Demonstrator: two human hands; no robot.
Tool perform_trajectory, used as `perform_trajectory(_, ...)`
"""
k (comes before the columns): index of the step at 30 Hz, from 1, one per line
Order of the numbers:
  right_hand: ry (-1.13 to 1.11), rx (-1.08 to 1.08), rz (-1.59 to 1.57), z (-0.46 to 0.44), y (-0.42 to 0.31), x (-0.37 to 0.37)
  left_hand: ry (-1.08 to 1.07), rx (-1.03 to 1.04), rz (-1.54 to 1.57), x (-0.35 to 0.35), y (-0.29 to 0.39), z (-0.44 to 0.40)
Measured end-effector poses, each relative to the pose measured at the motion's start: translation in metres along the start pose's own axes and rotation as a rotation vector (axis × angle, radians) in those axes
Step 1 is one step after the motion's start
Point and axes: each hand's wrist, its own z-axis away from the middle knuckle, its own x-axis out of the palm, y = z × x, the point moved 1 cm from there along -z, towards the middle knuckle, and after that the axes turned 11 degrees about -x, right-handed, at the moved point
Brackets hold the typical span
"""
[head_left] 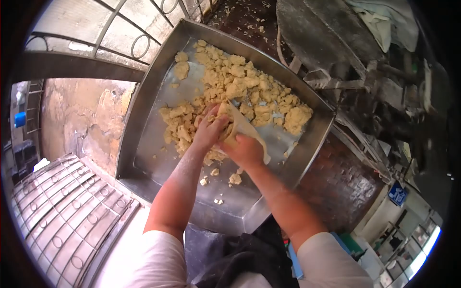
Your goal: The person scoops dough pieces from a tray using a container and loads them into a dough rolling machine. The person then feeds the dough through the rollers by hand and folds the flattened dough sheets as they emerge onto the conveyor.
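Observation:
Crumbly yellow dough [240, 79] lies in clumps across a large metal tray [192, 204] in front of me. My right hand [244, 151] is closed on the near side of a pale, smooth, bendable sheet [250, 133], which looks like flat dough; I cannot be sure of its material. The sheet curves up around some crumbs. My left hand [211, 128] is at the sheet's left side, its fingers curled over crumbly dough against it. Both hands are over the middle of the tray, close together. The fingertips are partly hidden among the dough and the sheet.
High metal walls surround the tray. Grimy machinery [331, 38] with a draped cloth [384, 21] stands at the upper right. Metal grilles [72, 201] and a worn wall [81, 120] are at the left. Small crumbs [234, 179] lie near the tray's front.

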Motion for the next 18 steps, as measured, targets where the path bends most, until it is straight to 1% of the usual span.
perform_trajectory(1,0.034,-0.016,-0.07,0.004,0.007,-0.003,-0.053,-0.059,0.075,0.007,0.009,0.006)
perform_trajectory(2,0.078,-0.043,-0.137,0.003,0.012,-0.01,-0.022,-0.008,-0.143,0.01,0.0,0.001)
perform_trajectory(3,0.099,-0.066,-0.129,0.006,0.016,-0.016,-0.015,0.023,-0.143,0.015,0.0,0.002)
perform_trajectory(5,0.145,-0.094,-0.07,0.027,0.019,-0.02,0.032,-0.028,-0.146,0.025,-0.002,0.018)
perform_trajectory(6,0.143,-0.105,-0.074,0.04,0.018,-0.025,0.114,0.058,-0.291,0.028,0.017,0.037)
perform_trajectory(8,0.184,-0.155,-0.229,0.059,0.016,-0.044,0.163,0.093,-0.335,0.033,0.055,0.079)
perform_trajectory(9,0.192,-0.184,-0.222,0.067,0.013,-0.056,0.204,0.127,-0.379,0.036,0.072,0.099)
perform_trajectory(10,0.201,-0.234,-0.24,0.076,0.009,-0.069,0.212,0.242,-0.264,0.036,0.087,0.122)
perform_trajectory(12,0.213,-0.302,-0.298,0.099,-0.003,-0.096,0.42,0.401,-0.171,0.027,0.124,0.183)
perform_trajectory(13,0.221,-0.336,-0.298,0.111,-0.011,-0.111,0.509,0.454,0.036,0.018,0.125,0.204)
perform_trajectory(14,0.211,-0.361,-0.381,0.122,-0.019,-0.125,0.59,0.512,0.246,0.01,0.122,0.223)
perform_trajectory(15,0.2,-0.388,-0.463,0.134,-0.026,-0.139,0.651,0.356,0.44,0.007,0.118,0.239)
perform_trajectory(16,0.158,-0.378,-0.358,0.145,-0.027,-0.149,0.695,0.199,0.634,0.005,0.114,0.252)
perform_trajectory(17,0.175,-0.417,-0.354,0.158,-0.038,-0.162,0.699,0.241,0.643,0.002,0.113,0.261)
perform_trajectory(18,0.173,-0.435,-0.429,0.172,-0.051,-0.177,0.469,0.065,0.873,0.0,0.112,0.266)
